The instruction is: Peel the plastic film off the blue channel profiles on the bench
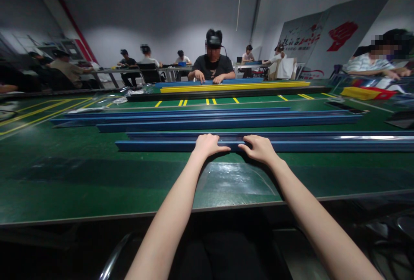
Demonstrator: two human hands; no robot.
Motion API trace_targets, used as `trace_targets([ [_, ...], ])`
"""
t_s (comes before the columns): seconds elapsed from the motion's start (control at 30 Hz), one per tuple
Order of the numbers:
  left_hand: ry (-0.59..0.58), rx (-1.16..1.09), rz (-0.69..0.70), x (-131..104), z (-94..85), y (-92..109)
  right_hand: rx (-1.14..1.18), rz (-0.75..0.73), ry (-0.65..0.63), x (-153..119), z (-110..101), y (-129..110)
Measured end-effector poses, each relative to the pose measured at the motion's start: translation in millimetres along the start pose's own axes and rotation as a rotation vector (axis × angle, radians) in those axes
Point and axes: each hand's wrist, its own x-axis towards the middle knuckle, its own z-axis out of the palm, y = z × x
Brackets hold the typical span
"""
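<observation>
A long blue channel (pixel 161 146) lies crosswise on the green table (pixel 97 185), nearest to me. My left hand (pixel 208 144) grips it near the middle, thumb along the near wall and fingers over into the trough. Just to the right, my right hand (pixel 258 147) grips the same channel in a similar way, its thumb pointing toward my left thumb. A small gap separates the two hands. The fingertips are partly hidden inside the channel. Clear film (pixel 234 178) lies on the table between my forearms.
More blue channels (pixel 226 121) lie parallel beyond. Farther off are a black strip (pixel 226 94) and a yellow strip (pixel 233 87), with a person (pixel 211 64) seated behind them. A yellow tray (pixel 360 93) sits at the right. Other people work at tables in the background.
</observation>
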Motion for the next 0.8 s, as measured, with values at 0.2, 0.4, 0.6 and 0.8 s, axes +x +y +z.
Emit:
trace_targets([
  [0.2, -0.001, 0.002, -0.006, -0.9, -1.3, 0.7, 0.002, 0.006, -0.003, 0.1, 0.2, 0.2],
  [0.4, -0.004, 0.016, -0.01, -1.9, -1.9, 1.7, -0.002, 0.004, -0.004, -0.1, -0.7, -0.7],
  [0.6, 0.007, 0.014, 0.003, -1.3, -1.2, 0.7, -0.001, -0.001, 0.008, -0.2, -0.7, -0.9],
  [0.8, -0.003, 0.007, 0.001, -1.8, -1.0, 0.2, 0.004, -0.003, 0.004, 0.1, 0.1, 0.0],
])
